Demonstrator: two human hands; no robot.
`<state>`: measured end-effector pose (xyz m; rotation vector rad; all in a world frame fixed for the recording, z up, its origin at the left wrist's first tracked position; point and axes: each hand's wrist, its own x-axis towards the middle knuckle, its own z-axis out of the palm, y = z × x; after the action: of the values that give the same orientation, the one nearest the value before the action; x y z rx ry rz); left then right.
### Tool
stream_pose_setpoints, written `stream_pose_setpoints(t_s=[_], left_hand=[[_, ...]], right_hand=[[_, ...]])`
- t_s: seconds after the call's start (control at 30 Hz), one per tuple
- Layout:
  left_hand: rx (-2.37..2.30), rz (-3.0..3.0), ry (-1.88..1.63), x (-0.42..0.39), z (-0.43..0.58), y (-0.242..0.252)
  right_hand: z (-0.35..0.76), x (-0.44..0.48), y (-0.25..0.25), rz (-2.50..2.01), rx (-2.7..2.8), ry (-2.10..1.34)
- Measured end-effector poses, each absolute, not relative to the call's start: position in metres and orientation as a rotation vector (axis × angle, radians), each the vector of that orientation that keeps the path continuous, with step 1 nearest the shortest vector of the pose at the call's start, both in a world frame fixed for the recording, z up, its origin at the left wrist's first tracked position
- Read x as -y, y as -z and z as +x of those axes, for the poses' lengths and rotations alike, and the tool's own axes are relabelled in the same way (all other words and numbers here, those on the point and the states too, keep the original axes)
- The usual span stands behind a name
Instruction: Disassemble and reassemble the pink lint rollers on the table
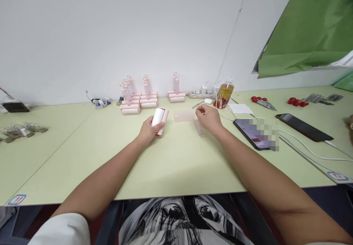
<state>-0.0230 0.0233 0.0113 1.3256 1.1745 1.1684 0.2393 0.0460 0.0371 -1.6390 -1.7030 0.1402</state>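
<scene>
My left hand (pixel 147 130) is closed around a white roll in a pink holder (pixel 159 120), held just above the pale green table (pixel 171 164). My right hand (pixel 209 118) pinches the edge of a clear, faintly pink plastic cover (pixel 184 116) that stretches to the left toward the roll. A thin pink handle piece (pixel 198 128) lies just below my right hand. Behind them stand several assembled pink lint rollers (pixel 139 98) in a group, with one more pair (pixel 176 90) to the right.
A bottle of yellow liquid (pixel 224 94), a power strip (pixel 202 94) and a white sheet (pixel 241 108) sit at the back. Two phones (pixel 255 133) (pixel 303 126) with cables lie at right. Red-handled tools (pixel 261 101) and small bagged parts (pixel 22 129) lie at the table's sides.
</scene>
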Motion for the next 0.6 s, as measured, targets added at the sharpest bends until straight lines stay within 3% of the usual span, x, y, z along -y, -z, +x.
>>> stream_pose_setpoints(t_s=[0.17, 0.33, 0.6], left_hand=[[-1.401, 1.459, -1.135, -0.024, -0.025, -0.009], [-1.754, 1.706, -0.932, -0.023, -0.029, -0.014], [-1.844, 1.628, -0.764, -0.023, -0.029, -0.02]], right_hand=[[0.256, -0.054, -0.039, -2.048, 1.926, -0.172], [0.249, -0.052, -0.035, -2.158, 2.01, -0.245], [0.247, -0.052, -0.033, -2.192, 2.108, -0.351]])
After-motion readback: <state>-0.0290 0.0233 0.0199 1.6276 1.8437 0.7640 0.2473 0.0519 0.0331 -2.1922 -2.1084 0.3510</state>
